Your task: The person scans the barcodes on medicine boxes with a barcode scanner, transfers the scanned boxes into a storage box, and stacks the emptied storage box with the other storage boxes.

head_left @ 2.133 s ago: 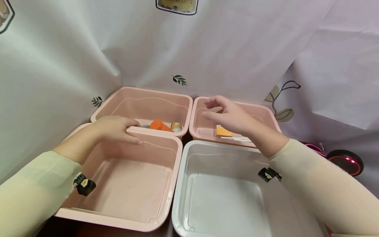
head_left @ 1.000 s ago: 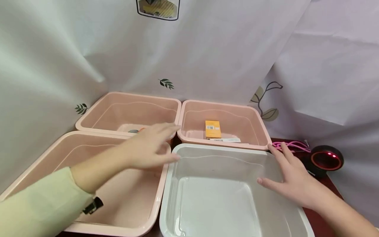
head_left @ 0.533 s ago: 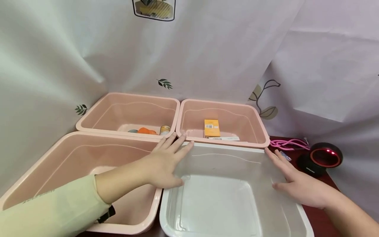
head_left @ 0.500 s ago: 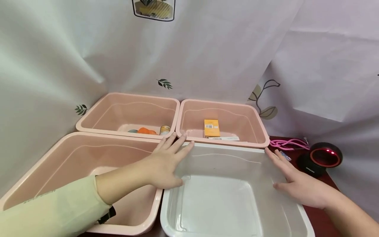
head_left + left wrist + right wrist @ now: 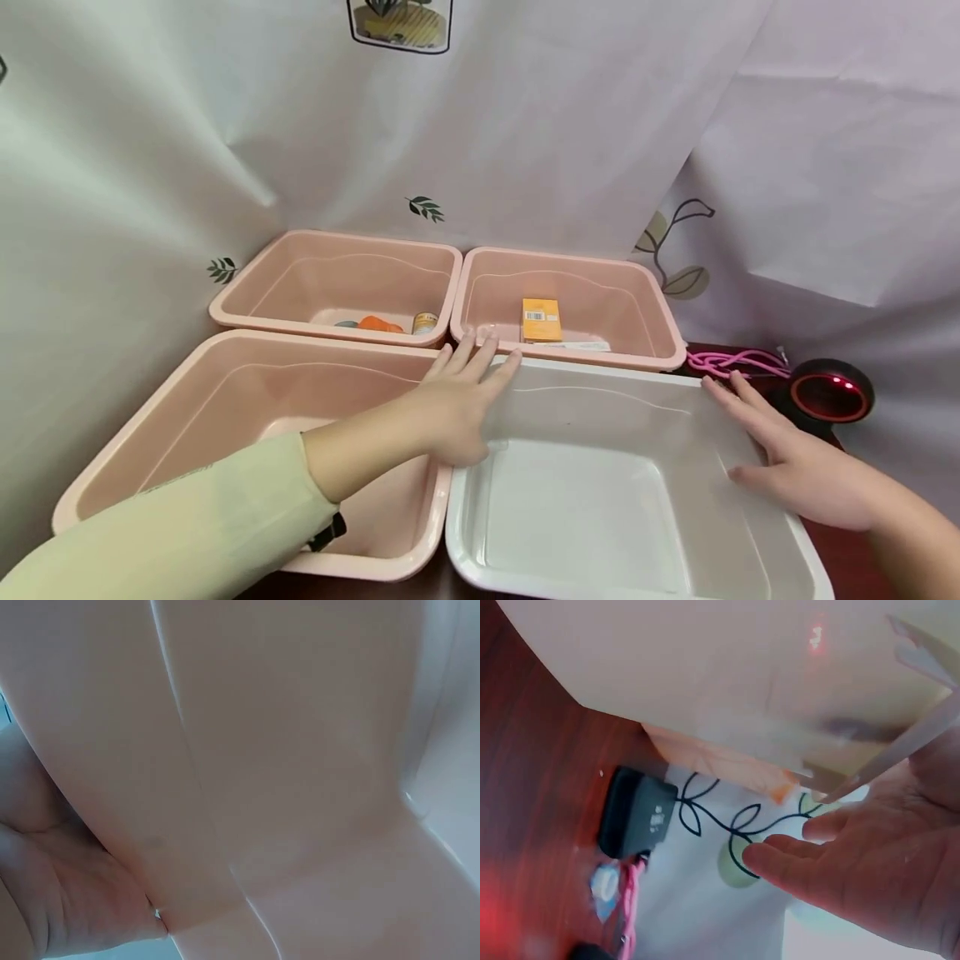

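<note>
My left hand (image 5: 461, 408), fingers straight and spread, lies over the meeting rims of the front pink bin (image 5: 337, 340) and the grey bin (image 5: 585, 508). My right hand (image 5: 802, 467) is at the grey bin's right rim, fingers extended forward and thumb on the inner side. The left wrist view has the left hand (image 5: 82, 892) at lower left beside a pink wall (image 5: 285, 735). In the right wrist view, the right hand's (image 5: 855, 877) fingers extend past the rim, outside the pale bin wall (image 5: 705, 667).
Behind, a pink bin (image 5: 352, 287) contains an orange object (image 5: 378, 323) and a small can (image 5: 424, 323). The other back bin (image 5: 600, 308) has a yellow box (image 5: 542, 321) and a flat white item (image 5: 581, 346). A black device (image 5: 831, 392) and pink cord (image 5: 738, 361) lie right.
My left hand went from the front pink bin's back rim to the grey bin's left rim. My right came from above the back right bin to the grey bin's right rim. Lately both front bins shifted right in view.
</note>
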A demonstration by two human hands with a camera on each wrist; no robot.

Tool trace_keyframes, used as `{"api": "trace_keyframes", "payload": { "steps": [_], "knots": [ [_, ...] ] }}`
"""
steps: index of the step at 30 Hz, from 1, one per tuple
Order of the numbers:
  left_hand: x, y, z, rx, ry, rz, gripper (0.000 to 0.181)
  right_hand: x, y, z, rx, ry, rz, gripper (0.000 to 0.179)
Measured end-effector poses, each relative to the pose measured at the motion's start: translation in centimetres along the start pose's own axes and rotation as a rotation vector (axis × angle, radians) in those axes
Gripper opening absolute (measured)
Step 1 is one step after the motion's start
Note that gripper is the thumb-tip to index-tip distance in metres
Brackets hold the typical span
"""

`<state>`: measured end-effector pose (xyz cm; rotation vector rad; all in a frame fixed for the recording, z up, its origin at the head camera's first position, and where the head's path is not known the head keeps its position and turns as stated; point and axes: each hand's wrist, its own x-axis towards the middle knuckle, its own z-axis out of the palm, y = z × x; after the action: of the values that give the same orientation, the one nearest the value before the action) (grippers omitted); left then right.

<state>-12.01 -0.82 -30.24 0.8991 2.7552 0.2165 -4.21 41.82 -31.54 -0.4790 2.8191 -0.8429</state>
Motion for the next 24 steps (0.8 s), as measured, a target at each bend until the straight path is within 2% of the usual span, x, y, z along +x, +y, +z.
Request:
{"api": "trace_keyframes", "payload": {
  "steps": [2,4,8,12,14,16,18,21,23,24],
  "knots": [
    [-0.1,0.1,-0.1,0.000,-0.019,-0.008,0.101,-0.2,-0.2,-0.1,-0.029,0.011,-0.040,0.101],
    [-0.4,0.1,-0.4,-0.016,-0.033,-0.014,0.096,-0.3,-0.4,-0.4,-0.093,0.020,-0.113,0.099],
    [-1.0,0.2,-2.3,-0.091,-0.058,-0.011,0.093,-0.6,-1.1,-1.9,-0.234,0.021,-0.274,0.097],
    [-1.4,0.5,-6.1,-0.160,-0.081,0.004,0.093,-0.9,-1.6,-4.7,-0.252,0.046,-0.405,0.098],
    [-1.6,0.5,-8.3,-0.175,-0.070,0.042,0.089,-1.0,-2.1,-6.3,-0.244,0.078,-0.448,0.100],
    [-1.8,0.4,-10.8,-0.190,-0.038,0.094,0.086,-1.0,-2.5,-7.9,-0.239,0.131,-0.538,0.102],
    [-2.1,0.1,-13.2,-0.214,0.004,0.137,0.087,-0.4,-3.2,-9.5,-0.277,0.170,-0.629,0.108],
    [-2.9,-0.7,-16.6,-0.222,0.061,0.130,0.089,1.3,-4.0,-12.0,-0.330,0.224,-0.755,0.110],
    [-3.8,-1.6,-18.4,-0.198,0.074,0.093,0.088,2.6,-3.1,-13.8,-0.331,0.217,-0.705,0.112],
    [-4.3,-2.2,-19.2,-0.178,0.074,0.064,0.087,3.7,-0.5,-15.2,-0.328,0.206,-0.680,0.109]
  ]
}}
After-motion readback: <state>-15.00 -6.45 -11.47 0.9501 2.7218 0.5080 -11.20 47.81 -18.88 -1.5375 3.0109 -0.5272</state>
